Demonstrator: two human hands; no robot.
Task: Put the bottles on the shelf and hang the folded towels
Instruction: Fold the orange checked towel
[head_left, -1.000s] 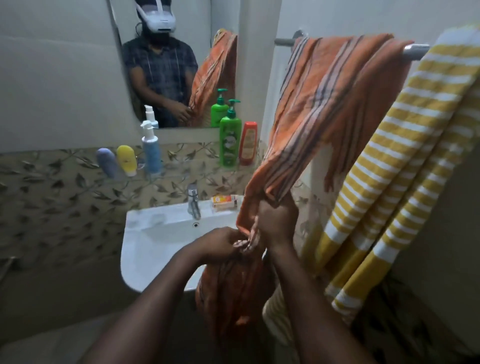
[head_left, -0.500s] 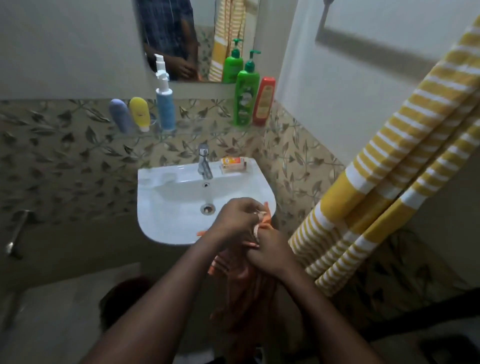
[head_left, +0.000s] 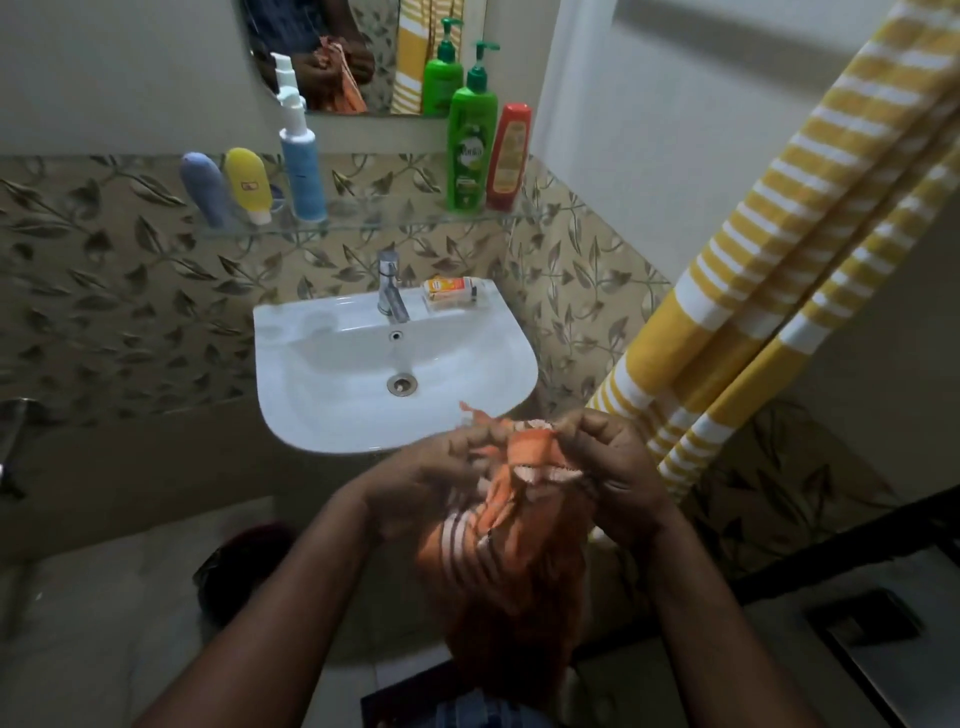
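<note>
Orange striped towel (head_left: 519, 525) is bunched btw both hands, on the near side of the sink (head_left: 278, 374). It hangs down toward the bottom edge, and its lower end is lost in shadow behind the forearms. Left hand (head_left: 436, 483) has its fingers curled, pinching the top hem. Right hand (head_left: 621, 467) does the same, just beside the left. The fold count can't be told, as the cloth is blurred. The weave looks thin, w/ dark & white stripes.

Yellow-white striped towel (head_left: 779, 270) hangs at right in long diagonal folds, and its top is cut off by the frame. Mirror (head_left: 374, 78) at far centre is also cut off at the top. It reflects the hands w/ orange cloth, yellow stripes & a green bottle.

Glass shelf (head_left: 395, 221) on the far wall is clear — hard to see except its edge. On it, left to right:
- a lavender-blue tube (head_left: 205, 189) & a yellow tube (head_left: 248, 182), both cap-down & leaning
- a blue pump bottle (head_left: 304, 166) w/ white head
- a green pump bottle (head_left: 470, 145) & a red bottle (head_left: 509, 156) side by side at the right end

Labels are too blurred to read.

The sink is glossy white ceramic w/ a rounded front, a chrome tap (head_left: 389, 286) & a steel drain. An orange soap box (head_left: 449, 288) lies on its far rim, right of the tap. Wall tiles (head_left: 104, 312) are beige w/ a raised leaf pattern. A dark roundish thing (head_left: 249, 561) sits on the floor at near left — can't make it out.
</note>
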